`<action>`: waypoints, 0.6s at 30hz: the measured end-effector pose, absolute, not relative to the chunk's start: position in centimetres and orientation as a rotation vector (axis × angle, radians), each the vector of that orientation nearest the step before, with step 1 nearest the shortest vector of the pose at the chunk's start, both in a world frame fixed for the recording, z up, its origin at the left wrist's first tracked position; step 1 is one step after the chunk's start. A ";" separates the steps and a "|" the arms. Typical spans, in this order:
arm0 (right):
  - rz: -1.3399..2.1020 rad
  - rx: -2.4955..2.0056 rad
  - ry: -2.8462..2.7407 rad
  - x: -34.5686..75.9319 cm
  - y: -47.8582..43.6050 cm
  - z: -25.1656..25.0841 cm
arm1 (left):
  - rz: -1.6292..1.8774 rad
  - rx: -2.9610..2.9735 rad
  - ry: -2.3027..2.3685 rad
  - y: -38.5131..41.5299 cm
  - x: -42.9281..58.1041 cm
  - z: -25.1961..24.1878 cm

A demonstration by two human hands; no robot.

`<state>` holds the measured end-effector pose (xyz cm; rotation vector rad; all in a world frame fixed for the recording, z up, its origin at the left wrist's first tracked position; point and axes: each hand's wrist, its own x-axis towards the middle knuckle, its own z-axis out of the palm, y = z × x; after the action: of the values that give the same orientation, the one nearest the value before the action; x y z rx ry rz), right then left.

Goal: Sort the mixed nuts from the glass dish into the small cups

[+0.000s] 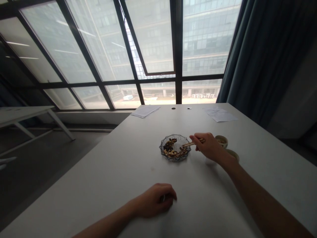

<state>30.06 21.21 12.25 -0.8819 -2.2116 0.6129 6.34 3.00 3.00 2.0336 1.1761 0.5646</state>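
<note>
My right hand is closed around a pair of wooden chopsticks, whose tips reach over the right side of a clear glass dish with a scalloped rim. Inside the dish lie mixed pieces, pale nut-like ones and darker brown bits, mostly along its left and near sides. Whether the tips pinch a piece is too small to tell. Nearer to me, my left hand rests on the table with its fingers curled in and nothing visible in them. Behind my right hand and wrist stand two small bowls, a far one and a near one, both partly hidden.
The white table runs toward the windows. Paper sheets lie at its far left and more paper at its far right, with two round cable holes between. A blue curtain hangs at right; another white table stands at left.
</note>
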 end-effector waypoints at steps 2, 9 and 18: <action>0.599 -0.885 -2.196 29.9 21.2 12.0 | 0.565 2.032 1.178 3.0 6.3 3.0; 0.564 -0.898 -2.081 29.7 21.2 11.9 | 0.544 2.044 1.201 3.1 6.3 2.8; 0.529 -0.986 -1.783 34.9 20.8 16.5 | 0.564 2.036 1.179 3.0 6.4 2.9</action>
<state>34.90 20.84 16.49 -0.9863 -1.7833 0.5291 6.38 3.02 2.90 2.0356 1.1788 0.5640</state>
